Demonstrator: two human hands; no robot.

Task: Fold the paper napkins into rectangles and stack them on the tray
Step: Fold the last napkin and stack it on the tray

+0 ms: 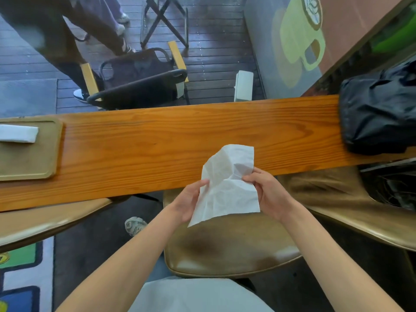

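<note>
A crumpled white paper napkin [227,183] is held up over the near edge of the wooden counter [157,140]. My left hand [189,200] pinches its left edge and my right hand [267,194] grips its right side. The napkin is loosely creased, its upper part bent towards the counter. On the far left a tan tray [33,163] lies on the counter. A folded white napkin [18,133] rests on the tray's far part, partly cut off by the frame edge.
A black bag [378,113] sits on the counter's right end. Brown padded stools [225,251] stand below the counter. Beyond it are a dark chair [139,79] and a person's legs [67,41].
</note>
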